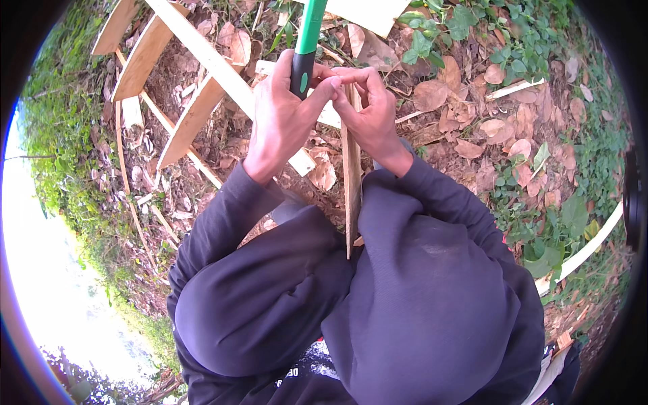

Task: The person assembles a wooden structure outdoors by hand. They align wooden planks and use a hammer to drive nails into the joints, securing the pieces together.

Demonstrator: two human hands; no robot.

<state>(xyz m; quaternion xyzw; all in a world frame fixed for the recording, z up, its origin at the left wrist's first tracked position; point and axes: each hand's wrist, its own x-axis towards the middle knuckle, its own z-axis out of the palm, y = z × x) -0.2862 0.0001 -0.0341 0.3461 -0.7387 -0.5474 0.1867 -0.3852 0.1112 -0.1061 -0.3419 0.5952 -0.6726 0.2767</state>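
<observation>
My left hand [275,125] is closed around a tool's black-and-green handle [310,34], which points away from me; its far end lies outside the view. Beside it, my right hand [374,115] has its thumb and forefinger drawn together, touching the left thumb's tip. Whatever sits in that pinch is too small or hidden to name. Below the hands, a narrow wooden board [351,189] stands on edge between my knees, its near end tapering. A long pale wooden slat [209,57] runs diagonally under my left hand.
Several pointed wooden slats [192,125] cross thin strips at the left, like fence panelling. A pale board [371,10] lies at the far edge. Dry leaves [499,131] and wood chips cover the soil, with green plants [560,233] at the right. My bent knees [432,270] flank the narrow board.
</observation>
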